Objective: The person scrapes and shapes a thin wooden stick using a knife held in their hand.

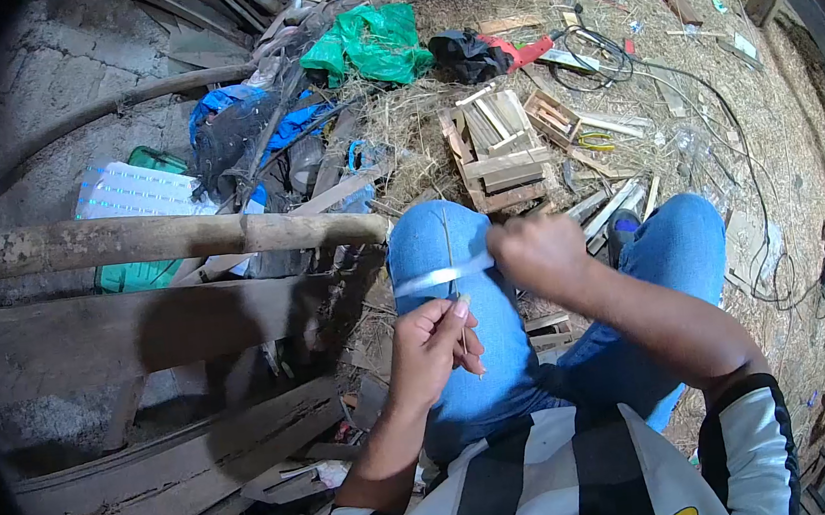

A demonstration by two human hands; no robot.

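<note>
My left hand (437, 343) pinches a thin, dark stick (448, 239) between thumb and fingers above my left knee. The stick stands roughly upright in the view, its upper end reaching past the knee. My right hand (539, 252) is a fist around a knife, whose handle is hidden inside it. From the fist the bright, motion-smeared blade (443, 277) points left and crosses the stick just above my left fingertips. Whether the blade's edge touches the stick cannot be made out.
Stacked wooden slats (496, 143) and a small wooden crate (551, 117) lie beyond my knees, near yellow-handled pliers (594, 143). A red power tool (522, 51) and black cable (718, 105) are farther off. A bamboo rail (159, 237) runs along the left. Green plastic (375, 43) lies behind.
</note>
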